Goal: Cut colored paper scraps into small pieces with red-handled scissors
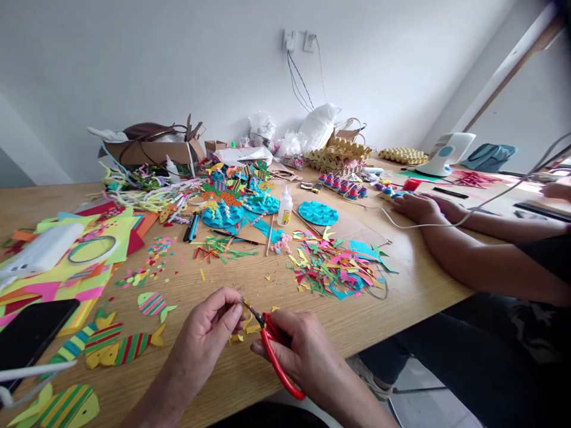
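Observation:
My right hand (303,342) is closed around the red handles of a pair of scissors (279,362). Their dark blades point up and left, with the tips beside the fingertips of my left hand (212,327). That hand is closed in a pinch, and a small piece of yellow paper (247,311) shows at its fingertips, partly behind the blades. Yellow paper scraps (252,329) lie on the table just beneath. To the left are striped paper fish, among them a pink and green one (154,304) and a red and green one (132,349).
Colourful paper offcuts (341,267) are heaped ahead, behind them a glue bottle (285,207) and a blue egg-carton disc (318,213). A black phone (33,333) lies left. At right, a co-worker's hands (417,208) rest on the table near a white cable (410,226).

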Tool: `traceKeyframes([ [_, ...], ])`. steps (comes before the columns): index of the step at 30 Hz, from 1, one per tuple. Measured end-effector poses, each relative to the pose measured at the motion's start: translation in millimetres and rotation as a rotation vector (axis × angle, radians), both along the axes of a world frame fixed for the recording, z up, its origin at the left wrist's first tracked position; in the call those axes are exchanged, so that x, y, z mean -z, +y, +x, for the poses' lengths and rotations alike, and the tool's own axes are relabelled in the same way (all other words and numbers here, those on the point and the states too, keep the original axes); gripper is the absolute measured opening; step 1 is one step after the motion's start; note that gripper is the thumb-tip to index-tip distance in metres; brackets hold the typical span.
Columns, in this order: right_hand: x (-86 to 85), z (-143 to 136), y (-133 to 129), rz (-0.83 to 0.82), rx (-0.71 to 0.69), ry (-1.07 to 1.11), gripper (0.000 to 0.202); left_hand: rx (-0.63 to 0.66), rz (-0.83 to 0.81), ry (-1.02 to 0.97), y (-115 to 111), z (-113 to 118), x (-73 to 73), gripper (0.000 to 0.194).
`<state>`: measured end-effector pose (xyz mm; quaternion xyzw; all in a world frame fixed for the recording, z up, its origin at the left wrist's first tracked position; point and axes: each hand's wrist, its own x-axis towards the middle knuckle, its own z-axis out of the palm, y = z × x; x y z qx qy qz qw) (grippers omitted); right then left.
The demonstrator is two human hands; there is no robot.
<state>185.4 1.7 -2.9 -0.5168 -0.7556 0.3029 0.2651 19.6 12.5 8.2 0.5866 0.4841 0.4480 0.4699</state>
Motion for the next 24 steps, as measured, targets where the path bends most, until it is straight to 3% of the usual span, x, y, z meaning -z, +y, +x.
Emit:
traceKeyframes([
  [10, -2.5, -2.8, 0.8, -0.066, -0.005, -0.003, 0.038, -0.049, -0.043, -0.028, -2.2, 0.0, -5.6, 0.011],
  [24, -6.1, -4.6, -2.0, -0.051, -0.045, 0.017, 0.036, 0.030, 0.006, 0.027, -4.4, -4.2, 2.5, 0.014],
])
